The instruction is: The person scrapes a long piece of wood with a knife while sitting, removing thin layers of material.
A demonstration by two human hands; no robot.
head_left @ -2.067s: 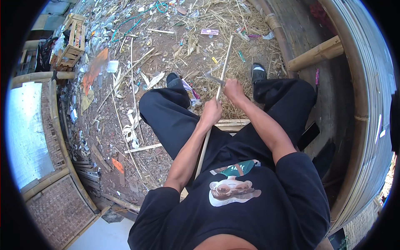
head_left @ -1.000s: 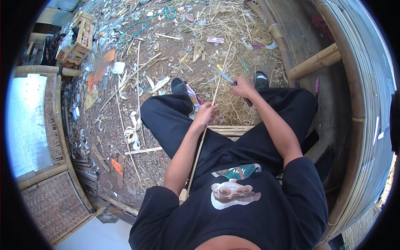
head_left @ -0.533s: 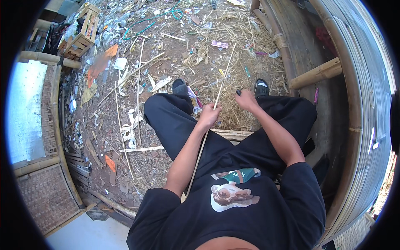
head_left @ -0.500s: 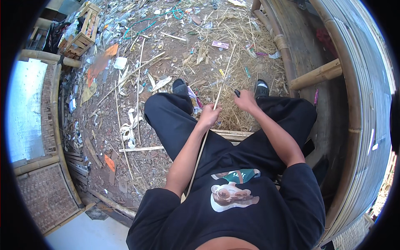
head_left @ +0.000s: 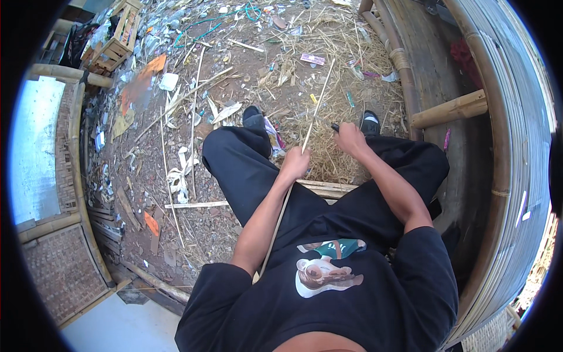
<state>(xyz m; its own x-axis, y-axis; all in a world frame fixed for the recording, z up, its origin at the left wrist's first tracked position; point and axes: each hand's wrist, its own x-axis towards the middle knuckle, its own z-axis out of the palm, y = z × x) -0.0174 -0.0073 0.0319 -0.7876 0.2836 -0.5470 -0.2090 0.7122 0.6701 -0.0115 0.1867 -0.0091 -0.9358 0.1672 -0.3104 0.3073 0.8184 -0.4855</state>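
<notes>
Thin bamboo strip point(head_left: 311, 120), pale and long, running from beyond the knees back along the left forearm toward the chest; held at a slant, seemingly so that its far length stands free over the straw for working. Left hand point(head_left: 295, 165) closed round the strip near its middle, fingers point(head_left: 291, 174) curled tight against the palm, thumb side up. Just right of those fingers, right hand point(head_left: 350, 138) clenched on a small dark tool point(head_left: 335, 127), probably a knife, its tip poking out toward the strip; fingers folded, though whether the tool touches the strip cannot be told. Between and below both hands, black trousers point(head_left: 246, 170) with knees spread, likely to leave a working gap. Under the left wrist, a few split bamboo lengths point(head_left: 325, 189) lying across the lap. Beyond the fingertips, a heap of dry straw and shavings point(head_left: 328, 100), two dark shoes either side. Farther left of the left hand, littered earth with scattered bamboo offcuts point(head_left: 193, 117) and a wooden crate point(head_left: 120, 35). Right of the right hand, a curved bamboo frame point(head_left: 498, 146) and a stout bamboo pole point(head_left: 448, 110).
</notes>
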